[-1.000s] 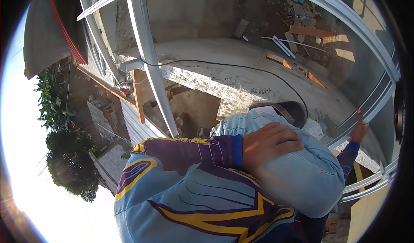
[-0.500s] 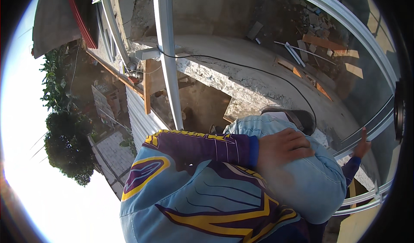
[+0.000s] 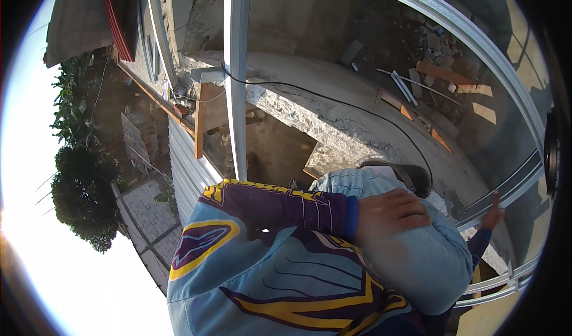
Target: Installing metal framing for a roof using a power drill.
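My left hand (image 3: 392, 214) lies on the bent knee of my light blue jeans (image 3: 411, 258). Its fingers rest loosely over the denim, slightly curved, and it holds nothing. Far to the right, my right hand (image 3: 493, 215) is at a light steel channel (image 3: 507, 190) of the metal frame. One digit stretches up across the channel; the other fingers are mostly hidden and seem to hook round it. A dark shoe (image 3: 411, 178) of mine rests on top of the rough concrete wall (image 3: 333, 124).
A black cable (image 3: 333, 97) runs from an upright steel channel (image 3: 236, 73) along the wall top. Below lie rubble (image 3: 435, 50), boards and metal lengths. Corrugated sheeting (image 3: 189, 157) and a wooden post (image 3: 199, 124) stand left. Curved steel channels (image 3: 476, 38) cross the upper right.
The view has tilted and shifted slightly, so the frame and ground sit a little differently. My left hand stays on the knee and my right hand stays at the channel.
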`<state>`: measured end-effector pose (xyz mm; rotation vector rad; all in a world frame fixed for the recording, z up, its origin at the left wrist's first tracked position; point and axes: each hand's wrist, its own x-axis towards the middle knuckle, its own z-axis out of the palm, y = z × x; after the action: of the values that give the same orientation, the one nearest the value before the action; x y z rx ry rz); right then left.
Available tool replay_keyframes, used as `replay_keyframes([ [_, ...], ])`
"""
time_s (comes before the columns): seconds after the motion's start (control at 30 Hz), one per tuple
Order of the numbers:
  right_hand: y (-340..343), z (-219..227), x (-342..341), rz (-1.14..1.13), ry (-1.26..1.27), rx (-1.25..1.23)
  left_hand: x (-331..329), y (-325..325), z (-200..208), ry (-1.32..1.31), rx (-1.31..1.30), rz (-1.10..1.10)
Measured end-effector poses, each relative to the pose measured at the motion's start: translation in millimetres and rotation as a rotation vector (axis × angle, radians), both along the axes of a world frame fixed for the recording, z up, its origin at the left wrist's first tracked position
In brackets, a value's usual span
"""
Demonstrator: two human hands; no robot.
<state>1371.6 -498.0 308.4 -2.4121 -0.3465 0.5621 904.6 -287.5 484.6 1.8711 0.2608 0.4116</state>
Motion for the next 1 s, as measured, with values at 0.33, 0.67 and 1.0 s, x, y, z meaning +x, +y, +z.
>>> replay_keyframes([
  [0.33,-1,-27,-7,-0.021,0.018,0.051,1,-6,8,-0.012,-0.129,-0.039],
  [0.67,1,9,-25,-0.071,0.053,0.039,-8,12,3,-0.02,-0.148,0.005],
  [1.0,53,14,-68,-0.042,-0.015,0.132,-17,47,-15,-0.051,-0.191,-0.126],
])
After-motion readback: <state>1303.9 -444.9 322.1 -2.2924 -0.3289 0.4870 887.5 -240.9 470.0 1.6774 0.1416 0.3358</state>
